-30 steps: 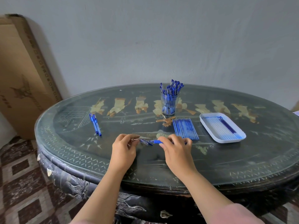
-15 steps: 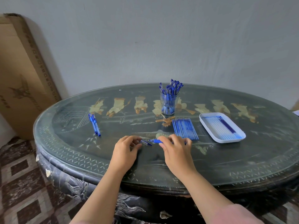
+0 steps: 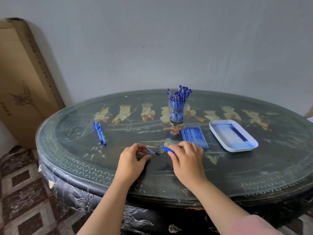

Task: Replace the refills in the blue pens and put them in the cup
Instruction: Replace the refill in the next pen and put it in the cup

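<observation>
My left hand [image 3: 133,158] pinches a clear pen barrel piece [image 3: 152,152] just above the table. My right hand [image 3: 187,158] grips the blue grip end of the pen [image 3: 165,148], its tip pointing left toward the barrel piece; the two parts are apart. A clear cup [image 3: 177,110] packed with several blue pens stands at the back centre. A row of blue refills [image 3: 194,138] lies just beyond my right hand. Two blue pens [image 3: 100,134] lie to the left.
A white tray [image 3: 216,127] holding several used refills sits at the right. The oval glass-topped table [image 3: 254,175] has a dark carved rim. A tall cardboard box [image 3: 22,82] leans on the wall at left.
The pen's two parts have come slightly further apart between my hands. Both hands have stayed in about the same place on the table.
</observation>
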The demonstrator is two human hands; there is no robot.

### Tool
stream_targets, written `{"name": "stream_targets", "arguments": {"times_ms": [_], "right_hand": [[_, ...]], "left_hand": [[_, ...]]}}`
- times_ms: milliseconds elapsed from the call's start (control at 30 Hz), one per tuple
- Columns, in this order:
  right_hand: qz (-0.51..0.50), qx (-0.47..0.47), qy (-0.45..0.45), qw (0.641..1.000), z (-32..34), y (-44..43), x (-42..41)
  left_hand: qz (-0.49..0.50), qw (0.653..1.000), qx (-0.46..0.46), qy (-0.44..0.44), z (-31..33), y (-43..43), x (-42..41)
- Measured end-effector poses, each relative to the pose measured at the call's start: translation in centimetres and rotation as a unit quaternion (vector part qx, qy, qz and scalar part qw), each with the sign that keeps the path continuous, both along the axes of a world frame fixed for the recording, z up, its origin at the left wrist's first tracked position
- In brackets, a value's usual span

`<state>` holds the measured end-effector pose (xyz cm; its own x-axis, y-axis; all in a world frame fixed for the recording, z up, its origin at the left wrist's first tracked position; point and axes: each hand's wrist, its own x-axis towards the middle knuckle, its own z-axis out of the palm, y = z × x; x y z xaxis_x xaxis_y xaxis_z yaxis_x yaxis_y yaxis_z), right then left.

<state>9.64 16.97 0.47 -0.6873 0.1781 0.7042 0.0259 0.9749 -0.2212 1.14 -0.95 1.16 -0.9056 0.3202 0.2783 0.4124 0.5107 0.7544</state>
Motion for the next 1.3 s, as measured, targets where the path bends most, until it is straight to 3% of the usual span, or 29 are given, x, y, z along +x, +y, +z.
{"name": "stream_targets", "arguments": {"times_ms": [167, 333, 700, 967, 1133, 1300], "right_hand": [[0.024, -0.124, -0.014, 0.992, 1.8, -1.1, -0.4], [0.086, -0.263, -0.070, 0.959, 3.9, -3.2, -0.9], [0.110, -0.356, -0.146, 0.916, 7.1, -5.1, -1.7], [0.139, -0.375, -0.073, 0.914, 9.1, -4.8, -2.5], [0.182, -0.468, -0.034, 0.864, 11.6, -4.8, -2.5], [0.229, -0.514, 0.094, 0.821, 15.6, -4.4, -1.8]], "left_hand": [[0.000, 0.999, 0.020, 0.026, 0.2, -0.1, 0.3], [-0.010, 0.998, 0.054, 0.042, 0.7, -0.4, 0.7], [-0.060, 0.988, 0.142, -0.010, 1.7, -0.5, 1.4], [-0.048, 0.989, 0.132, -0.037, 1.9, -0.5, 1.6], [-0.047, 0.990, 0.124, -0.039, 2.1, -0.4, 1.7], [-0.050, 0.989, 0.128, -0.047, 2.4, -0.4, 1.9]]}}
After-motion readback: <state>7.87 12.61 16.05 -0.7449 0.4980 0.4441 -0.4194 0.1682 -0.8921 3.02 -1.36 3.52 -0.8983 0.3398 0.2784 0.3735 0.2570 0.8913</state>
